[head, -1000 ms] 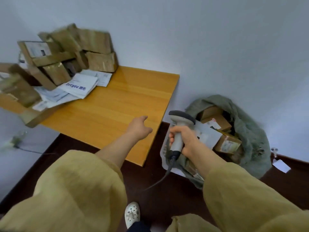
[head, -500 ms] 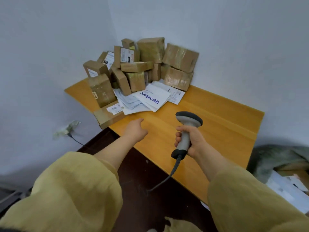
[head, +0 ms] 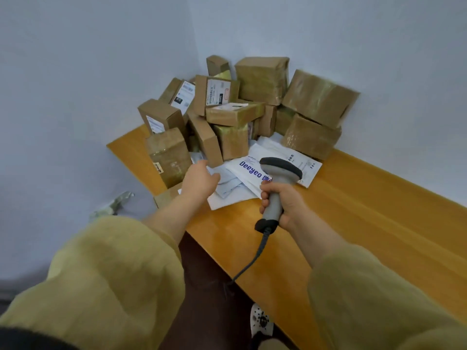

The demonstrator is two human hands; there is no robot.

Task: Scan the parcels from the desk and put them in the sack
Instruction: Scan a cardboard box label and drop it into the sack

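Note:
Several brown cardboard parcels (head: 255,104) are heaped in the far corner of the wooden desk (head: 353,210). White mailer envelopes (head: 252,173), one printed "Deeyeo", lie in front of the heap. My left hand (head: 199,179) is stretched out over the envelopes with relaxed fingers, just below a leaning brown box (head: 207,144), holding nothing. My right hand (head: 280,200) grips the handle of a grey barcode scanner (head: 279,173), its head above the envelopes and its cable hanging off the desk's front edge. The sack is out of view.
Two white walls meet behind the heap. A taped box (head: 169,157) stands at the desk's left edge. Dark floor lies below the desk, with my white shoe (head: 261,319) on it. A crumpled scrap (head: 113,205) lies on the floor at the left.
My view has swung left from the sack to the parcel heap. My left hand has moved forward onto the envelopes. The scanner has come up over the desk with my right hand.

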